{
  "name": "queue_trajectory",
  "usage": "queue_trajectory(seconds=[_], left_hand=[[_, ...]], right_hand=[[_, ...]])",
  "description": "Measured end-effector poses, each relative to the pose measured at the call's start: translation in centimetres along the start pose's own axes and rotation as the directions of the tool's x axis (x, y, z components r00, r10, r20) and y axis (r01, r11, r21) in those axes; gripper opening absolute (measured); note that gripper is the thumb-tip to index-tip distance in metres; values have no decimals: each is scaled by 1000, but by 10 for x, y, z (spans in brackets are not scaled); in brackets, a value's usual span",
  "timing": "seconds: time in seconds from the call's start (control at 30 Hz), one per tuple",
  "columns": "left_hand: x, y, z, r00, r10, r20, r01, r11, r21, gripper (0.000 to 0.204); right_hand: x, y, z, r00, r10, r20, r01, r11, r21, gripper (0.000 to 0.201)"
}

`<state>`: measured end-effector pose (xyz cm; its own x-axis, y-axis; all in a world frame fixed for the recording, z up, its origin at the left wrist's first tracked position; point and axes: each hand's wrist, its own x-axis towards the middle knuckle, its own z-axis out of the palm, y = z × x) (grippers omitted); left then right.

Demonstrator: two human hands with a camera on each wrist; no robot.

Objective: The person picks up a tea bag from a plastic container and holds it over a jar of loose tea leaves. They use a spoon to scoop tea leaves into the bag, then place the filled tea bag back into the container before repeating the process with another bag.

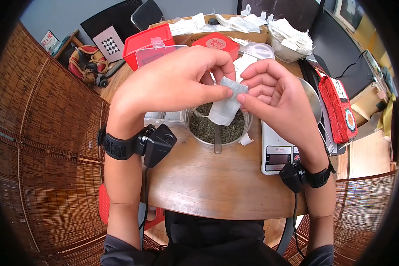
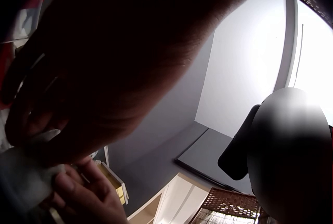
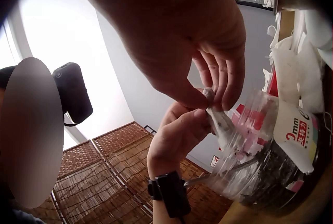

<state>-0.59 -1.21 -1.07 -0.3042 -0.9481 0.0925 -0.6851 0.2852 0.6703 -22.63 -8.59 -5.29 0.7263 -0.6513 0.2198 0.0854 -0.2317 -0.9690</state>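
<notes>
White, paper-like pouch, held over clear tub of dried leaf; top pinched by left hand and right hand. Judged light, soft, easily torn; best gripped at upper edge.

In the head view the white bag hides 1 end of the spoon and some dried leaves, while the right hand covers part of the scale, whose display cannot be read. In the left wrist view the bag is blurred and cut off, and shadow obscures the left hand.
</notes>
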Motion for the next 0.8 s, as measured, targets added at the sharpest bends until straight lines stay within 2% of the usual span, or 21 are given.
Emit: queue_trajectory(seconds=[0.2, 0.33, 0.5, 0.6, 0.7, 0.8], left_hand=[[-1, -1, -3, 1000, -5, -1, 5, 1000, -14, 26], [-1, 0, -5, 999, -32, 6, 32, 998, -55, 25], [-2, -2, -4, 998, -56, 14, 56, 998, -37, 23], [-2, 0, -3, 998, -69, 16, 69, 997, -46, 23], [-2, 2, -4, 997, -79, 25, 80, 995, -56, 23], [-2, 2, -4, 997, -69, 28, 71, 995, -68, 22]], right_hand=[[0, 2, -2, 994, -104, 13, 105, 977, -184, 26], [1, 0, -4, 998, -67, 14, 68, 982, -177, 27], [0, 2, -2, 984, -180, 10, 178, 957, -229, 33], [0, 1, -2, 981, -190, 21, 189, 946, -264, 34], [0, 0, -5, 991, -133, 30, 136, 962, -237, 31], [1, 2, -4, 990, -138, 29, 141, 969, -202, 28]])
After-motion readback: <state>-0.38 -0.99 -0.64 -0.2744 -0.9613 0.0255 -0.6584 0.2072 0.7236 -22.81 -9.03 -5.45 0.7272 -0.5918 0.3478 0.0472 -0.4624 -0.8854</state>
